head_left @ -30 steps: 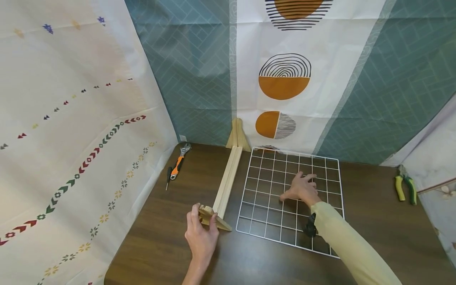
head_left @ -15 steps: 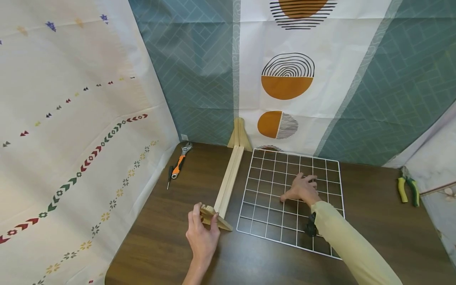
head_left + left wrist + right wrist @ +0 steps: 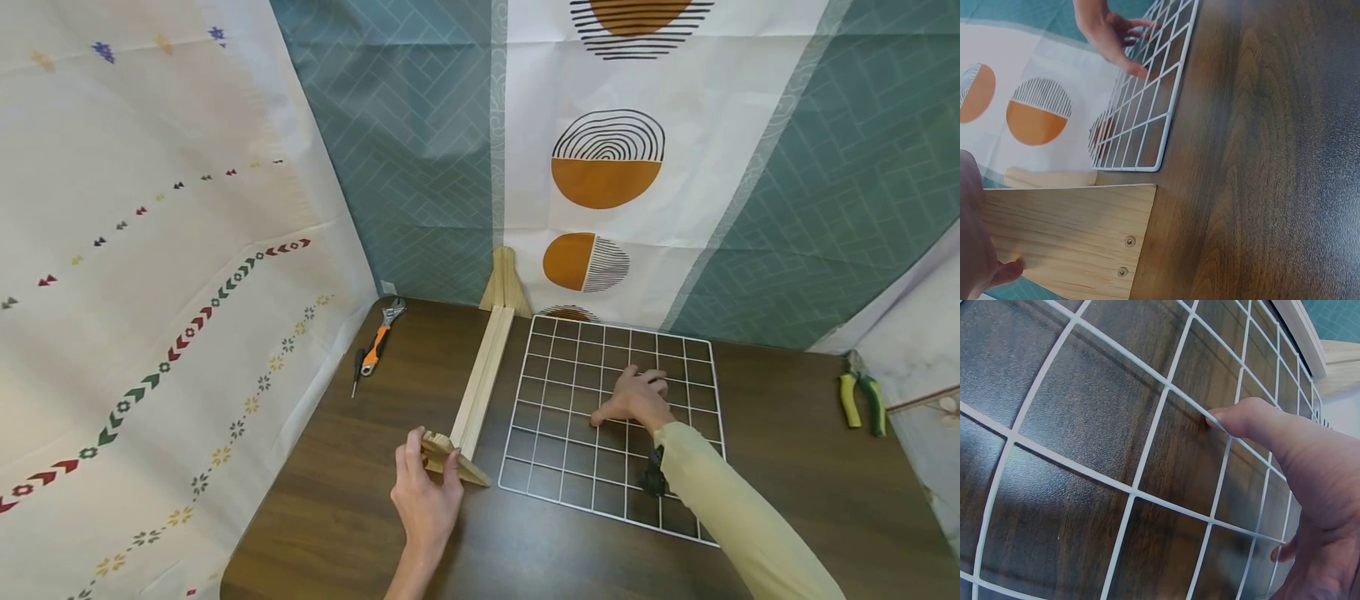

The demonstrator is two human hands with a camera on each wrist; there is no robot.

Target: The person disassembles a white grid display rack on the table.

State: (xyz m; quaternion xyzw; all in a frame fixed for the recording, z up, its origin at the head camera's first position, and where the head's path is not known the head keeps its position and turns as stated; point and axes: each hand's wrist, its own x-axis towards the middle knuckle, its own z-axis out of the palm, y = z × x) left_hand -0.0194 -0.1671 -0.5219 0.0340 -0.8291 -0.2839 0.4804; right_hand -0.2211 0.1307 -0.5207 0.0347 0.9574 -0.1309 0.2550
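My left hand [image 3: 427, 504] grips the near wooden end piece [image 3: 471, 472] of a pale wood frame, thumb on one face and fingers over its top edge. In the left wrist view, two screws show in the end piece [image 3: 1079, 231]. A long grooved rail [image 3: 482, 375] runs from it to a matching upright end piece [image 3: 504, 287] by the back curtain. To the right, a white wire grid panel [image 3: 558, 429] lies over the table. My right hand [image 3: 637, 398] rests on it, fingers spread and thumb tip [image 3: 1219, 417] against a wire.
An adjustable wrench [image 3: 377, 340] with an orange handle and a small black screwdriver [image 3: 357, 371] lie at the left. Green and yellow pliers [image 3: 861, 393] lie near the table's right edge. Patterned curtains [image 3: 420, 167] hang behind and at the left.
The head view has shifted slightly. Both hands keep their places on the end piece and the wire grid.
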